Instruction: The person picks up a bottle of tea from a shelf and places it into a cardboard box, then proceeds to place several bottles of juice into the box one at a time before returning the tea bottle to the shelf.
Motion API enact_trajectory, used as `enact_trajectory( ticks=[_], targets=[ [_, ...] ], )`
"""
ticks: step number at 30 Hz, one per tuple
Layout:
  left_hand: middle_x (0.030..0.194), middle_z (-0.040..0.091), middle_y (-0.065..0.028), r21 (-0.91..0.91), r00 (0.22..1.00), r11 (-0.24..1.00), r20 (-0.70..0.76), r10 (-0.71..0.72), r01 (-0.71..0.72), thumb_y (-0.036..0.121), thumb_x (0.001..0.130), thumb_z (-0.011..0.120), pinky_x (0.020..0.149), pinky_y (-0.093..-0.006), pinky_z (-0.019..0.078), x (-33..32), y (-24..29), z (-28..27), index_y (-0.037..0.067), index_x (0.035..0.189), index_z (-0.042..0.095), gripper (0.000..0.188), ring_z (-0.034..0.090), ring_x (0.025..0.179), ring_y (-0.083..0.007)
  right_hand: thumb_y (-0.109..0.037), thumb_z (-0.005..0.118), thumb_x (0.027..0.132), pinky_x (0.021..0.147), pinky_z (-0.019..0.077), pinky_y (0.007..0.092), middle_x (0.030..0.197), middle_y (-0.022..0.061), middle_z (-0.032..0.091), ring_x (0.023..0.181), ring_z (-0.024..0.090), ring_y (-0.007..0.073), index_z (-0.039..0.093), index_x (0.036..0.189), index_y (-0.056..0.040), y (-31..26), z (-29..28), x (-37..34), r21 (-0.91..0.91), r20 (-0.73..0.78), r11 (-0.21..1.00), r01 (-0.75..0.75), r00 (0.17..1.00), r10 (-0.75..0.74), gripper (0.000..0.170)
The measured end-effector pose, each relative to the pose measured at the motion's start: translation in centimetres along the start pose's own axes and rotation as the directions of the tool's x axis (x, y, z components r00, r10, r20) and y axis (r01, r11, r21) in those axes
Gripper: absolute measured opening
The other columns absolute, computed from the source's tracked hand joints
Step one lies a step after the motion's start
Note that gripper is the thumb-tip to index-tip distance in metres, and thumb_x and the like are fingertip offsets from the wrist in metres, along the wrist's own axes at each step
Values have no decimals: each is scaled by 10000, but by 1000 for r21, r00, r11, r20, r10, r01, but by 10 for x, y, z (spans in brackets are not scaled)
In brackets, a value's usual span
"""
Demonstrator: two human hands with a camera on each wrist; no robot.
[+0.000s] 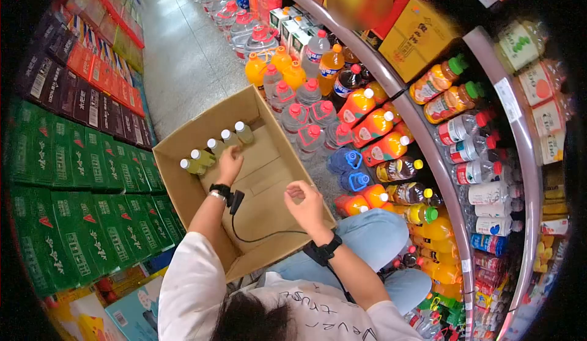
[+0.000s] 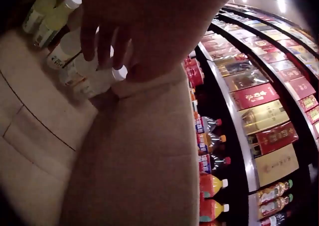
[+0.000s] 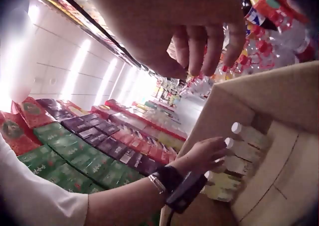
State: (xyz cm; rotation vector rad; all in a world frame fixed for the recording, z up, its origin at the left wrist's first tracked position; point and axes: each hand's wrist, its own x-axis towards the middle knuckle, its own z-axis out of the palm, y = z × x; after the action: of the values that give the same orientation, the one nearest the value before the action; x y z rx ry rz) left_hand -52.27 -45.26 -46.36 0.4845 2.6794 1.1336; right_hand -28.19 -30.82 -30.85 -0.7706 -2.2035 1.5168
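Observation:
Several small white-capped bottles (image 1: 245, 135) stand in a row along the left wall of an open cardboard box (image 1: 269, 167). Those at the near end hold yellow-green drink (image 3: 223, 192); the others look paler. My left hand (image 1: 230, 165) hovers over the row, fingers loosely bent beside the caps. In the left wrist view its fingers (image 2: 103, 46) overlap the paler bottles (image 2: 92, 81), and no bottle shows in its grasp. Over the box's right side, my right hand (image 1: 304, 205) hangs with fingers loosely curled and nothing in them.
Stacked green drink cartons (image 1: 79, 231) line the left side. On the right, curved shelves (image 1: 422, 118) hold bottled drinks, with floor bottles (image 1: 310, 112) close to the box. A tiled aisle (image 1: 183, 54) runs ahead. A black cable (image 1: 263, 239) crosses the box between the wrists.

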Motion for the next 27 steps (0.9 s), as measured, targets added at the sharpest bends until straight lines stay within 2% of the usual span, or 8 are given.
enact_trajectory(
  ticks=[4, 8, 13, 17, 19, 23, 25, 27],
  targets=[
    [1113, 588, -204, 125, 983, 979, -71, 170, -161, 135, 741, 697, 942, -435, 457, 50, -1, 25, 31, 1204, 561, 493, 569, 1052, -370, -37, 701, 792, 708, 544, 272, 825, 64, 697, 760, 692, 145, 647, 915, -29, 6, -1, 4, 55, -45, 998, -42, 998, 44, 135],
    [1193, 545, -213, 142, 996, 987, -41, 79, -72, 157, 709, 723, 986, -452, 427, 91, -2, 45, 70, 1226, 566, 547, 511, 1130, -398, -26, 689, 804, 707, 541, 270, 832, 66, 695, 758, 686, 141, 650, 930, -30, 4, -17, 6, 54, -74, 996, -66, 995, 70, 132],
    [1338, 507, -193, 588, 994, 805, 105, 23, -81, 337, 727, 763, 1052, -457, 379, 123, -30, 70, 98, 1340, 499, 709, 482, 1220, -367, -27, 679, 817, 714, 540, 270, 845, 74, 693, 783, 684, 142, 649, 952, -26, 0, -33, 7, 38, -113, 996, -82, 990, 86, 139],
    [1357, 482, -240, 667, 982, 740, 182, -52, -85, 356, 737, 752, 1059, -469, 378, 115, -15, 64, 69, 1378, 446, 766, 451, 1270, -380, -129, 660, 841, 722, 531, 326, 826, 71, 690, 781, 686, 197, 639, 964, -81, 6, -31, 4, 45, -111, 997, -63, 992, 68, 134],
    [1195, 570, -212, 661, 995, 744, 44, 85, -93, 175, 745, 672, 934, -485, 449, 106, -29, 75, 111, 1298, 549, 571, 545, 1110, -387, -137, 658, 845, 709, 534, 330, 835, 73, 693, 786, 688, 201, 638, 980, -93, 10, -32, 3, 17, -73, 998, -65, 995, 66, 144],
    [1098, 598, -263, 392, 996, 917, 25, -90, 73, 76, 709, 691, 906, -477, 464, 101, -47, 82, 36, 1203, 590, 505, 562, 1044, -422, -128, 664, 843, 713, 539, 323, 845, 73, 694, 794, 688, 185, 638, 980, -78, 12, -34, 4, 87, -59, 993, -85, 994, 90, 149],
    [1056, 623, -241, 362, 992, 925, -3, 123, -113, 111, 658, 762, 897, -485, 470, 94, -54, 75, 18, 1111, 626, 482, 569, 1016, -424, -80, 674, 835, 736, 540, 298, 842, 71, 686, 783, 678, 156, 639, 968, -40, 8, -35, 1, 101, -57, 991, -87, 994, 93, 143],
    [1017, 633, -217, 308, 998, 951, 29, -47, 36, 148, 568, 848, 894, -482, 463, 80, -38, 60, 11, 1039, 639, 533, 561, 1012, -415, -88, 667, 840, 741, 540, 301, 840, 69, 685, 786, 676, 159, 636, 981, -46, 9, -35, -1, 112, -51, 990, -82, 995, 88, 151]
  ],
)
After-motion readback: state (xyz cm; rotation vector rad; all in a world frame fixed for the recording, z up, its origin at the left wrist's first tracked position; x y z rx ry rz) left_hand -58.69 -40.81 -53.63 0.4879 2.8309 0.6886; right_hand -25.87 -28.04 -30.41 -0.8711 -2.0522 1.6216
